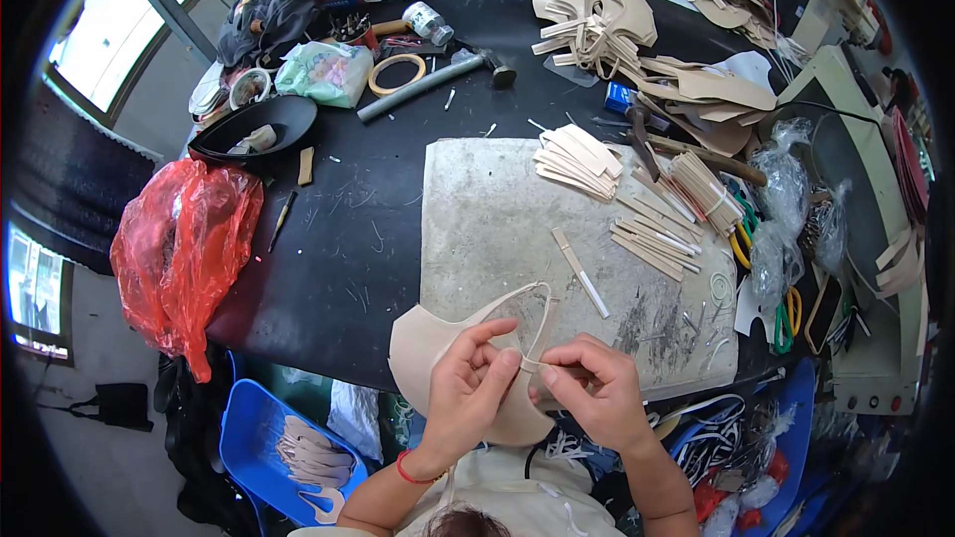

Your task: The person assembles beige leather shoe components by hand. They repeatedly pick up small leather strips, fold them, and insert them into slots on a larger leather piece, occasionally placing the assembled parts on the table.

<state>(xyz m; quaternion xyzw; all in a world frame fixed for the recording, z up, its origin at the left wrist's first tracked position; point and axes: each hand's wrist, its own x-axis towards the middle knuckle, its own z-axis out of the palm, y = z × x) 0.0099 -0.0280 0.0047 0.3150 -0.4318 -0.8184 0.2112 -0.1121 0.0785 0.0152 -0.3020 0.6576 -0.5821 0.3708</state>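
A beige leather shoe-upper piece (414, 340) with a large curved cut-out is held up over the near edge of the worktable. Its thin strap runs up around the opening. My left hand (466, 383) closes on the piece, thumb pressed near the strap's lower part. Opposite it, my right hand (595, 390) pinches a narrow beige strip (533, 364) at that same spot; the fingertips partly hide it. Beyond my hands, a single beige strip with a white end (580, 271) lies on the worn grey board (468, 209).
Bundles of beige strips (579, 161) lie on the board's far right. A hammer (438, 83) and shallow black bowl (284, 129) sit farther back. A red plastic bag (184, 249) is at left. Blue bins (244, 438) stand below the table. More cut pieces (597, 10) are piled behind.
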